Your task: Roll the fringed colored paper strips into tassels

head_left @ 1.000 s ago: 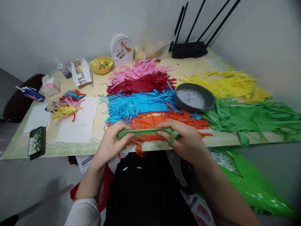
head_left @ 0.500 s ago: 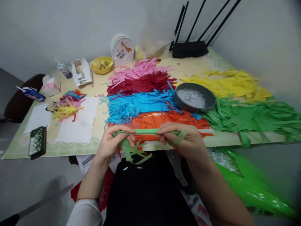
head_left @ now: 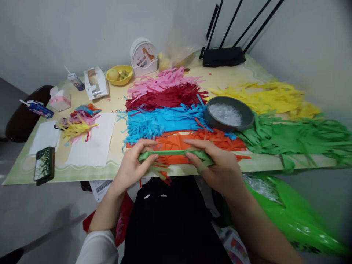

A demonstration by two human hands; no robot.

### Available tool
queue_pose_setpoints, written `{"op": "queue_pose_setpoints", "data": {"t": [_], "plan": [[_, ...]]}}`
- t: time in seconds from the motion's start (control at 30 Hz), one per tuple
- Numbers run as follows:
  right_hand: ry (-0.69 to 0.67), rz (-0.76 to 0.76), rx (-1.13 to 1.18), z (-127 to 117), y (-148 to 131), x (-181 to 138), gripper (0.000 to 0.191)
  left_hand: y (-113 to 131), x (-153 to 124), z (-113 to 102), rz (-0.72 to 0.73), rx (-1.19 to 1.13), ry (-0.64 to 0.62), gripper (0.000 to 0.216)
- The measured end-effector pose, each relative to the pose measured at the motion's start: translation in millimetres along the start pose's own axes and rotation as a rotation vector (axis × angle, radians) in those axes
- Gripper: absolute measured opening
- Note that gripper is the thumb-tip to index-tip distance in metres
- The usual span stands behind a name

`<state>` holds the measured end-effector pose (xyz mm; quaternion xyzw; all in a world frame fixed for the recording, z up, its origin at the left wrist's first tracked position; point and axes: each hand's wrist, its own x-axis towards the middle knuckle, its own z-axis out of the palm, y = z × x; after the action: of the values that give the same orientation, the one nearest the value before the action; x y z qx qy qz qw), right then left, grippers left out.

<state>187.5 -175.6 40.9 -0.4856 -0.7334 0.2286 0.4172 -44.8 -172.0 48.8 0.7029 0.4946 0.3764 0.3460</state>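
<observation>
A strip of green fringed tissue paper [head_left: 172, 152] is stretched level between my hands, over the table's front edge. My left hand [head_left: 137, 163] grips its left end between thumb and fingers, with pale green fringe hanging below. At the other end, my right hand [head_left: 217, 161] holds the strip the same way, the paper bunched against the palm. Just behind lies a pile of orange fringed paper [head_left: 178, 141], partly hidden by my hands. Blue fringed paper [head_left: 173, 119], dark red fringed paper [head_left: 167, 97] and pink fringed paper [head_left: 165, 82] lie in rows farther back.
A grey bowl [head_left: 249, 115] of clear shreds stands beside green fringed paper [head_left: 297, 135] and yellow fringed paper [head_left: 277, 95]. A black router [head_left: 224, 57] is at the back. On the left are a phone [head_left: 44, 165], white paper [head_left: 93, 143], a yellow fruit bowl [head_left: 121, 80] and drink cartons [head_left: 40, 109].
Both hands have gathered the loose green ends inward, so less fringe hangs below the strip. My fingers have spread over the bunched ends; the strip stays stretched.
</observation>
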Motion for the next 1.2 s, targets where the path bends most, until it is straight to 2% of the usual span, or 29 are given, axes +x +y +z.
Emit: {"op": "queue_pose_setpoints", "data": {"t": [0.13,0.23,0.33,0.4,0.53,0.73,0.8,0.87,0.93,0.97,1.03,1.1,1.2], "plan": [[-0.021,0.021,-0.047,-1,-2,-1,0.008,3,2,-3,0.025,0.107,-0.057,0.012],[-0.096,0.142,0.1,-1,-1,-1,0.005,5,0,-1,-0.086,-0.155,-0.076,0.015],[-0.153,0.256,0.404,1,2,-2,0.012,4,-2,2,-0.201,-0.481,-0.11,0.016],[-0.153,0.285,0.545,2,3,-2,0.017,1,-3,3,-0.233,-0.58,-0.131,0.016],[-0.152,0.27,0.66,1,5,1,0.014,-5,-2,5,-0.25,-0.675,-0.123,0.017],[-0.207,0.148,0.7,1,13,6,0.012,-15,-1,10,-0.25,-0.707,-0.077,0.018],[-0.202,0.136,0.68,1,14,6,0.013,-17,-2,6,-0.194,-0.676,-0.106,0.018],[-0.191,0.07,0.613,-1,13,6,0.015,-15,-3,-3,-0.108,-0.566,-0.236,0.018],[-0.202,-0.059,0.492,-5,10,7,0.017,-8,-1,-15,-0.013,-0.376,-0.381,0.018],[-0.221,-0.134,0.426,-8,8,8,0.02,-4,1,-20,0.029,-0.28,-0.406,0.017],[-0.263,-0.281,0.322,-15,4,9,0.024,7,7,-25,0.095,-0.123,-0.37,0.015],[-0.299,-0.387,0.246,-19,0,9,0.028,16,14,-23,0.139,-0.025,-0.357,0.017],[-0.321,-0.466,0.141,-19,-3,5,0.032,23,23,-14,0.173,0.075,-0.509,0.018]]}}
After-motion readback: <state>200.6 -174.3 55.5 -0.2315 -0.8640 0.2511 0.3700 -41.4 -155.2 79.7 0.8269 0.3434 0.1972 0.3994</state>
